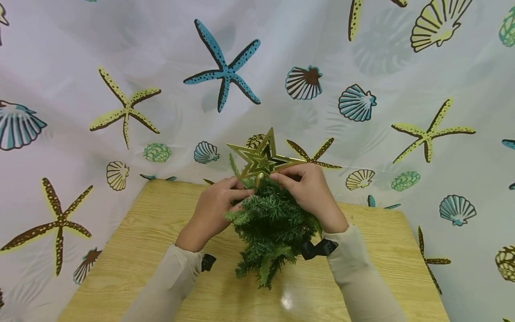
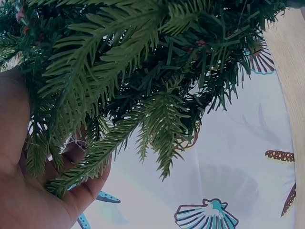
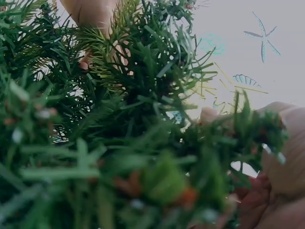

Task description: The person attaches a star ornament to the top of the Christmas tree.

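Note:
A small artificial Christmas tree [image 1: 273,223] stands on the wooden table, its green branches filling much of both wrist views. At its top is a gold star tree topper [image 1: 263,156], tilted a little, with a gold base at the treetop. My right hand [image 1: 307,185] pinches the star's lower right part between thumb and fingers. On the other side, my left hand [image 1: 217,203] has its fingers curled in at the upper branches, just below the star. In the left wrist view, a light green branch [image 2: 114,148] passes across the left fingers, and the fingertips are partly hidden by needles.
The light wooden table [image 1: 161,250] spreads out around the tree. Behind and beside it hangs a white cloth [image 1: 273,40] printed with starfish and shells. A black band [image 1: 319,248] sits at the right wrist, close to the branches.

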Available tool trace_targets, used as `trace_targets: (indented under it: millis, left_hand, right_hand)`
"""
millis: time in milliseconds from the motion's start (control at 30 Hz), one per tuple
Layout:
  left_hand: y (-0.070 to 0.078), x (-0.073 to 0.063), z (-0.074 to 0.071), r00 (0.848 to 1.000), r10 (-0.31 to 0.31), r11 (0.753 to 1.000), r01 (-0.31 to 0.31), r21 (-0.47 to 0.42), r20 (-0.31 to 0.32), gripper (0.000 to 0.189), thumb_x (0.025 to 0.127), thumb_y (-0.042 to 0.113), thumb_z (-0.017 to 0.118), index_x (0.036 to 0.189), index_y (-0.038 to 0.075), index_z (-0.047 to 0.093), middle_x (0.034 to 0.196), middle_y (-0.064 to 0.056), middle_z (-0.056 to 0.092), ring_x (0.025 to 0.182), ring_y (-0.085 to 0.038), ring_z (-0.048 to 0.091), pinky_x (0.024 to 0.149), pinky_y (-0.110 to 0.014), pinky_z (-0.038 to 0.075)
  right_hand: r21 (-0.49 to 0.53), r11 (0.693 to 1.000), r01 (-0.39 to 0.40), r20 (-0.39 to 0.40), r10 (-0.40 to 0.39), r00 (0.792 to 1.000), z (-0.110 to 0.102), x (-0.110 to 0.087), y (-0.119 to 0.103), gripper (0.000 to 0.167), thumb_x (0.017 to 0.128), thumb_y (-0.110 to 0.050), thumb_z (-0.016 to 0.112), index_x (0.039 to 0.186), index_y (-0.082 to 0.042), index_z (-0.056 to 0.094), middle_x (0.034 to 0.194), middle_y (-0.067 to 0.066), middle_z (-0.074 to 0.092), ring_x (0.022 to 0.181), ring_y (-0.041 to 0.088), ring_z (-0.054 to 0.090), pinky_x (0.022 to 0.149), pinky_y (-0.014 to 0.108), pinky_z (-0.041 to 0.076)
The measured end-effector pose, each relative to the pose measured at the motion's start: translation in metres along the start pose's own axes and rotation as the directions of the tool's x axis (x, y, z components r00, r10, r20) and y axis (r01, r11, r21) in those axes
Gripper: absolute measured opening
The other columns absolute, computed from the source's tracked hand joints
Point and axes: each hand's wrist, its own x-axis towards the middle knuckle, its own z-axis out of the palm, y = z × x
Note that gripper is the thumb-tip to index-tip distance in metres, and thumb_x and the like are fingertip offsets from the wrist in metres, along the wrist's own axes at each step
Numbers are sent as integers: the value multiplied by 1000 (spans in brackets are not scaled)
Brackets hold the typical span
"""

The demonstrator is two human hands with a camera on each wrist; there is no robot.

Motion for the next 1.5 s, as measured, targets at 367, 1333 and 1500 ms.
trace_targets:
  millis: [367,1333,1500]
  left_hand:
    - [1,0,-2,1000,-9,1000,9,0,-9,52,73,0,92,121,17,80,94,2,59,73,-13,50,60,-32,42]
    - [4,2,0,1000,3,1000,-3,-8,6,45,85,0,85,126,15,77,96,1,61,71,-13,47,59,-31,40]
    - [0,2,-6,999,-7,1000,7,-8,31,53,82,-8,83,130,14,75,95,2,58,70,-13,42,60,-32,37]
  right_hand:
    - [-19,1000,-7,14,7,1000,-1,1,-1,17,99,-16,73,101,-2,83,90,9,76,66,20,63,59,36,46]
    - [-133,991,-5,32,10,999,-5,-4,-1,20,98,-17,74,108,-1,81,108,13,77,80,18,71,70,37,56]
    - [-82,996,-31,59,36,998,-4,-3,-2,22,100,-18,72,111,0,80,93,10,76,57,16,54,59,32,46]
